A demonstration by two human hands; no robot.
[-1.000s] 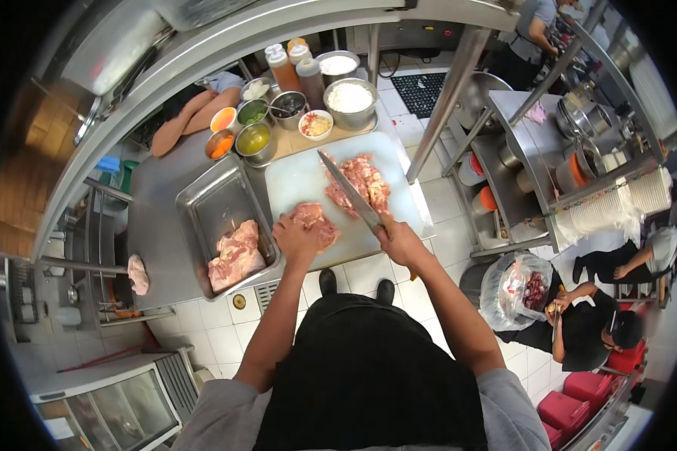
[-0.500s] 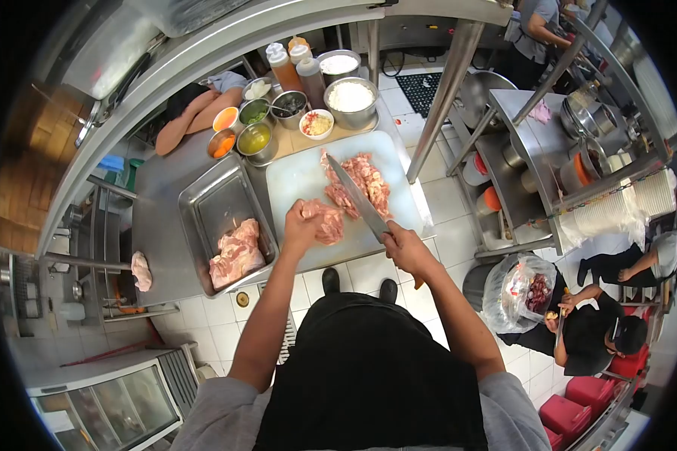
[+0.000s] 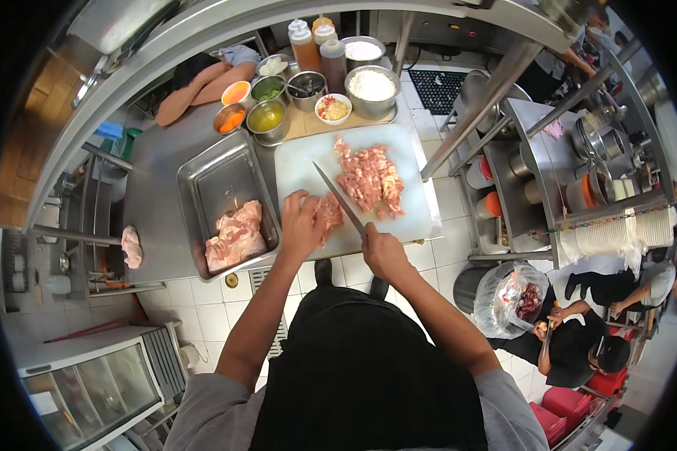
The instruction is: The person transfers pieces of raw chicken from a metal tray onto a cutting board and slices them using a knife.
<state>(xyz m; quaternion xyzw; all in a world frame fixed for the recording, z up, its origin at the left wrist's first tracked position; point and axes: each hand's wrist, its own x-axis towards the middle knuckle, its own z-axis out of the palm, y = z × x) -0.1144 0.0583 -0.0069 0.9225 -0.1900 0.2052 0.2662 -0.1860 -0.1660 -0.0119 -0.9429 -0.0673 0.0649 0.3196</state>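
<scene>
My right hand (image 3: 384, 254) is closed round the handle of a long chef's knife (image 3: 338, 194). The blade points up and left across the white cutting board (image 3: 299, 160). Beneath the bent fingers of my left hand (image 3: 299, 229), a piece of raw chicken (image 3: 329, 219) is held against the board, right beside the blade. A pile of chopped raw chicken (image 3: 370, 179) lies to the right of the knife. Left of the board, a deep steel tray (image 3: 217, 174) contains larger uncut chicken pieces (image 3: 235, 236).
Steel bowls of ingredients, including a bowl of oil (image 3: 267, 120), and squeeze bottles (image 3: 305, 49) stand behind the board. Another person's folded arms (image 3: 203, 89) rest on the table's far edge. A metal post (image 3: 474, 101) rises at right. A co-worker (image 3: 579, 342) works beside a lined bin (image 3: 504, 301).
The knife has moved left from the chopped pile to the piece under my left hand. My left hand now presses that piece from above. The view has shifted slightly.
</scene>
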